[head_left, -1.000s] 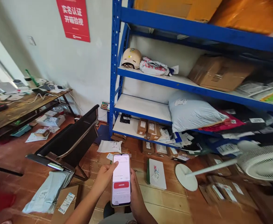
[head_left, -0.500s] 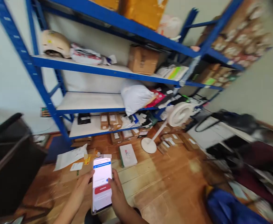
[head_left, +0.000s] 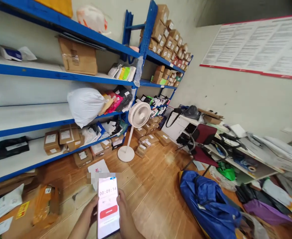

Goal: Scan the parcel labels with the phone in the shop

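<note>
The phone point(head_left: 108, 220) is held between the person's two hands, low in front of the body and above the wooden floor point(head_left: 152, 177). The grip is narrow on both sides: the left hand point(head_left: 85, 217) bears on the phone's left edge, the right hand point(head_left: 126, 219) on its right. The fingers behind the case cannot be made out. The screen faces the person and reads 00:09:14 above a red button point(head_left: 108, 211); the smaller lettering is illegible.

In my judgement, this step is best done with even pressure on both edges, the screen tilted towards the eyes, and the thumbs clear of the red button unless a press is intended. A stray touch there is the main risk; the parcels underfoot are the second.

Floor: a white box point(head_left: 99, 166) lies just beyond the phone, partly hidden; an orange-wrapped parcel point(head_left: 46, 205) lies to the left.

Room: blue shelving point(head_left: 36, 73) bears a stuffed white bag point(head_left: 84, 104) and cartons. A standing fan point(head_left: 139, 114) is near it. Opposite, a red chair point(head_left: 204, 147) faces a cluttered white counter point(head_left: 175, 126), with a crumpled blue bag point(head_left: 208, 199) on the floor nearby.
</note>
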A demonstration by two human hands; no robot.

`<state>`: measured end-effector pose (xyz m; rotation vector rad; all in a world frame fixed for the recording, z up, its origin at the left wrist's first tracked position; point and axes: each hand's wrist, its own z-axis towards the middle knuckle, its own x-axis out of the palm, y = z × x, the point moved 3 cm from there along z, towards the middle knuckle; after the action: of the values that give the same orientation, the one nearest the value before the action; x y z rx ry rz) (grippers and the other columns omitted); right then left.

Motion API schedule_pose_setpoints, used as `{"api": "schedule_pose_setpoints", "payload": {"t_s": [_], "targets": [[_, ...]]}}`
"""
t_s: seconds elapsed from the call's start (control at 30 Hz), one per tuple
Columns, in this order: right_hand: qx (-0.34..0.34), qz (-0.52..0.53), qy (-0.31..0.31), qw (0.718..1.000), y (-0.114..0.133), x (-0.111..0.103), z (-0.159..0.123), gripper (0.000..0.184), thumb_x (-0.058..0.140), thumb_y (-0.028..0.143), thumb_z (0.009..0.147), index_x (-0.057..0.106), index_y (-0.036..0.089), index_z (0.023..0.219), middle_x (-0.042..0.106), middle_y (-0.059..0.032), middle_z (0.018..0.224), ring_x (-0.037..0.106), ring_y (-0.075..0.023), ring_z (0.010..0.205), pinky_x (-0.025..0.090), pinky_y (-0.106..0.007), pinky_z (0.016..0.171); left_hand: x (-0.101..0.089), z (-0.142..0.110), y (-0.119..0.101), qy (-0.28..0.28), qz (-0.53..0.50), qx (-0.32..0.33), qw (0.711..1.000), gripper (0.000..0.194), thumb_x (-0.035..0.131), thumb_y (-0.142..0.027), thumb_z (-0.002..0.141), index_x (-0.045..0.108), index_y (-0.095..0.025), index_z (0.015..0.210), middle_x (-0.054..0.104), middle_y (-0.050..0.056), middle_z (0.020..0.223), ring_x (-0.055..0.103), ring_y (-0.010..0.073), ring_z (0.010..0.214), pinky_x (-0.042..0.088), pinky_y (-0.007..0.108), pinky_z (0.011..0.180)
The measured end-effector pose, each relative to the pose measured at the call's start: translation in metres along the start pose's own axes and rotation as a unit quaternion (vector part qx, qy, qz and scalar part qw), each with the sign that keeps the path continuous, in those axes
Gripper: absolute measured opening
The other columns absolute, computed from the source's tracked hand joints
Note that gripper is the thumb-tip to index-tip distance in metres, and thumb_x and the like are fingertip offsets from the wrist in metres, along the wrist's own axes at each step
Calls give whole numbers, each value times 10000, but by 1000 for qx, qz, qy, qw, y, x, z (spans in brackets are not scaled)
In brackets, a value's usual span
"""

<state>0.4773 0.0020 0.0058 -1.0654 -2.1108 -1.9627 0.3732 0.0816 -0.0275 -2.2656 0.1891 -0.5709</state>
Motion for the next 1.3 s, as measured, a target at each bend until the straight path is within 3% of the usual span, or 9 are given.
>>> {"api": "schedule_pose_setpoints", "payload": {"t_s": [0.1, 0.17, 0.3, 0.4, 0.67, 0.83, 0.97, 1.17, 1.3], "targets": [[-21, -5, -84, 996, 25, -54, -7, 577, 571, 696, 767, 599, 237, 1114, 735, -69, 1060, 651, -292, 1010, 486, -423, 879, 69, -20, 20, 100, -80, -29, 991, 560, 680, -561, 667, 629, -301, 1160, 688, 25, 1189, 592, 296, 1154, 473, 424, 957], [-40, -21, -142, 989, 38, -85, -11, 578, 548, 711, 774, 609, 246, 1113, 729, -64, 1093, 637, -288, 1054, 475, -424, 925, 105, -32, 28, 195, -108, -75, 972, 670, 657, -596, 699, 521, -351, 1308, 635, 16, 1282, 555, 311, 1193, 457, 457, 965], [-60, -8, -207, 977, 56, -128, -18, 590, 581, 710, 751, 588, 270, 1144, 718, -55, 1143, 642, -280, 1062, 497, -420, 908, 152, -35, 30, 300, -99, -137, 939, 803, 655, -538, 737, 319, -363, 1444, 622, 51, 1287, 561, 325, 1170, 439, 495, 958], [-69, 32, -235, 969, 71, -142, -20, 573, 595, 703, 745, 583, 275, 1127, 711, -50, 1150, 638, -279, 1076, 511, -407, 888, 177, -27, 28, 348, -70, -147, 923, 851, 635, -504, 761, 198, -367, 1478, 583, 66, 1332, 548, 324, 1182, 443, 513, 945], [-91, 0, -221, 971, 126, -163, 6, 387, 679, 556, 736, 652, 235, 951, 748, -15, 867, 678, -239, 816, 533, -340, 736, 215, 17, 21, 391, -1, -159, 907, 915, 605, -495, 755, 60, -396, 1482, 624, 82, 1250, 634, 311, 1008, 553, 484, 739], [-49, 8, -255, 966, 139, -185, 55, 370, 777, 432, 623, 690, 210, 907, 770, -39, 876, 688, -253, 794, 547, -346, 713, 242, 63, -2, 425, -5, -125, 897, 751, 553, -462, 789, 219, -348, 1452, 647, 106, 1179, 658, 302, 936, 570, 391, 605], [-13, 21, -260, 965, 158, -184, 103, 462, 843, 471, 514, 713, 191, 857, 782, -60, 857, 705, -273, 782, 570, -355, 697, 256, 108, -26, 443, -35, -96, 891, 634, 528, -375, 792, 320, -321, 1387, 631, 117, 1190, 669, 286, 879, 487, 245, 472], [46, 21, -210, 976, 168, -196, 168, 468, 860, 464, 521, 721, 190, 874, 783, -69, 821, 716, -275, 724, 580, -348, 639, 268, 153, -56, 384, -117, -5, 916, 590, 532, -246, 749, 425, -213, 1328, 665, 86, 1156, 660, 239, 964, 483, 369, 845], [49, 32, -189, 980, 165, -208, 202, 481, 848, 450, 548, 705, 197, 930, 782, -70, 831, 723, -298, 720, 583, -377, 604, 282, 162, -72, 352, -160, 46, 921, 579, 565, -239, 700, 511, -204, 1276, 688, 62, 1126, 642, 234, 1002, 441, 350, 904]]}}
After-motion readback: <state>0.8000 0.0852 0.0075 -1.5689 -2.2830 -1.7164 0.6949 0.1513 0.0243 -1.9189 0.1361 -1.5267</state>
